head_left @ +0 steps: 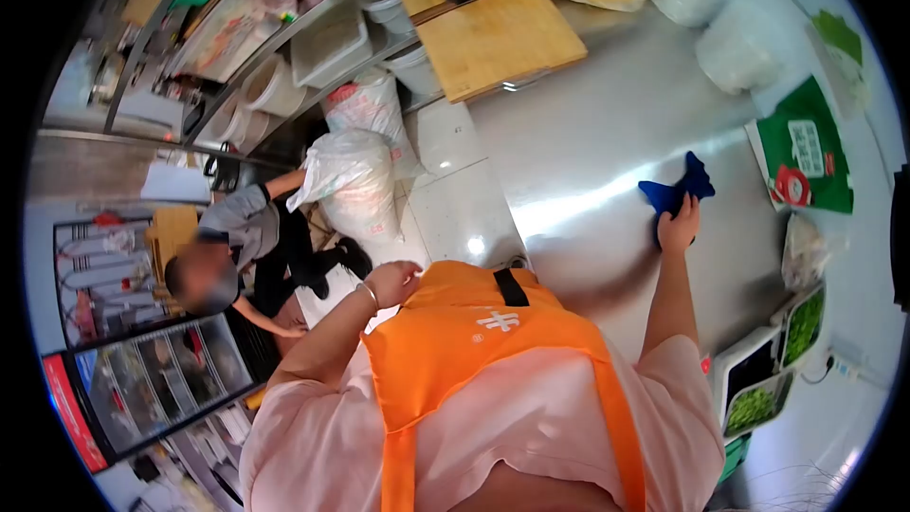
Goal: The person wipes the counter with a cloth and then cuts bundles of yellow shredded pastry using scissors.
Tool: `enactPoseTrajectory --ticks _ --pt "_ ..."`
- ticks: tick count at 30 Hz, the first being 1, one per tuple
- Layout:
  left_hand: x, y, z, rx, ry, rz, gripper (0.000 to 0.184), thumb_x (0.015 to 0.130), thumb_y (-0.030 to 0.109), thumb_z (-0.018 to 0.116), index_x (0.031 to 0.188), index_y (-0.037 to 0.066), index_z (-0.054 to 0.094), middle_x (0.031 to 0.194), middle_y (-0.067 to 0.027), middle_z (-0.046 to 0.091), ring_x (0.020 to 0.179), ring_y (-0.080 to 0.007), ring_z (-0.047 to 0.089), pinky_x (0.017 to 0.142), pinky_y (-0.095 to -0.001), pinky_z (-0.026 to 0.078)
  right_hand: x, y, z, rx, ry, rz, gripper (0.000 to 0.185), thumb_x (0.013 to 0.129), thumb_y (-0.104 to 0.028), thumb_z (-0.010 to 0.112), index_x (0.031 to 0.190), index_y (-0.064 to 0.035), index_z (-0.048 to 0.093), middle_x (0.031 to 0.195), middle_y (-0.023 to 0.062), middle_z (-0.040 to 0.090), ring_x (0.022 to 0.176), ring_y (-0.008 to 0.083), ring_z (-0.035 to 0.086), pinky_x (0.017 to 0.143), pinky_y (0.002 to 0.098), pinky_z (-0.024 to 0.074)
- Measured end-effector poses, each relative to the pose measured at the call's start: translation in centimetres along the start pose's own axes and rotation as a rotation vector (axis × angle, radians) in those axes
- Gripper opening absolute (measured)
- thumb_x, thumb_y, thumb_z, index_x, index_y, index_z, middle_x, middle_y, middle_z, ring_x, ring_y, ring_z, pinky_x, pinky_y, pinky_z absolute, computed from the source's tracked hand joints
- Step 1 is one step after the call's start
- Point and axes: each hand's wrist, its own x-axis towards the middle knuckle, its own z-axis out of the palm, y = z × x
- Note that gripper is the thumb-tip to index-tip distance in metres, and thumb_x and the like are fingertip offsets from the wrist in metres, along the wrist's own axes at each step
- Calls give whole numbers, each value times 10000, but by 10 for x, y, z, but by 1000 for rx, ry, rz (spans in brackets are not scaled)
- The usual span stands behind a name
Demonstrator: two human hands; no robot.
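A dark blue cloth [675, 197] lies bunched on the steel worktop [607, 123]. My right hand [679, 225] is closed on its near end and presses it against the metal, with the far end spread out past my fingers. My left hand [393, 283], with a bracelet at its wrist, hangs beside my orange apron [474, 322]. Its fingers are loosely bent and nothing shows in them.
At left another person [246, 228] crouches, one hand at a white sack [351, 185]. A wooden board [493, 24] stands at the worktop's far end. Along the right are a green packet [806, 147], a clear plastic bag [804, 251] and trays of chopped greens [754, 408].
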Motion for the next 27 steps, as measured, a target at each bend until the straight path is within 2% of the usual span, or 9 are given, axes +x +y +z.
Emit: enactPoseTrajectory --ticks 1,3,8,11,14,16,19,21,27 --pt "-11 -13 9 -76 -193 -221 371 860 271 527 1136 38 612 1035 -176 663 957 -317 635 851 -378 496 0 -19 7 65 -30 -79 555 732 -79 514 1280 4 486 1322 255 454 1230 409 427 1056 462 342" --pt "-28 -36 30 -80 -269 -343 391 871 295 514 1150 37 605 1052 -178 661 976 -317 632 868 -383 490 -1 -68 21 197 -83 -238 576 742 -94 538 1303 13 457 1338 260 439 1247 416 411 1070 466 319" --pt "-36 -86 84 -231 -162 -401 424 872 343 518 1160 42 603 1057 -183 660 990 -332 626 883 -388 481 -60 -207 21 449 -303 -546 478 690 6 541 1167 -15 571 1233 222 526 1145 399 488 1000 469 379" --pt "-44 -93 94 -297 -22 -356 429 870 399 530 1109 55 625 1038 -190 661 989 -345 623 878 -394 480 -109 -276 14 702 -412 -527 359 683 73 492 978 -43 660 1074 175 609 1049 360 547 945 412 436" --pt "-62 -102 90 -311 -1 -298 393 870 355 497 1081 52 631 1003 -198 664 956 -351 628 848 -411 486 -145 -317 9 888 -693 -499 338 714 70 489 989 -36 655 1022 168 632 990 316 595 908 371 461" --pt "-76 -120 91 -328 7 -324 392 866 345 494 1086 51 630 1003 -197 664 954 -350 629 848 -410 487 -159 -330 15 1016 -991 -227 316 746 56 477 996 -26 653 970 139 656 934 244 623 870 319 473" --pt "-90 -147 93 -326 -25 -344 389 864 320 486 1120 59 618 1013 -185 667 953 -333 633 857 -396 486 -138 -360 -26 737 -1035 -289 315 770 33 446 1000 -23 654 958 104 669 905 197 620 840 289 473" --pt "-101 -163 92 -323 -41 -347 390 867 304 480 1150 67 606 1022 -175 670 953 -317 637 867 -382 485 -129 -368 -34 791 -1002 -311 314 776 31 441 999 -17 656 957 97 668 881 185 614 821 284 477" --pt "-125 -214 90 -419 128 -344 377 869 315 495 1134 75 613 993 -169 676 936 -309 638 846 -382 486 -130 -413 -55 785 -1056 43 281 812 50 430 988 -6 642 877 63 628 714 113 561 653 227 461"
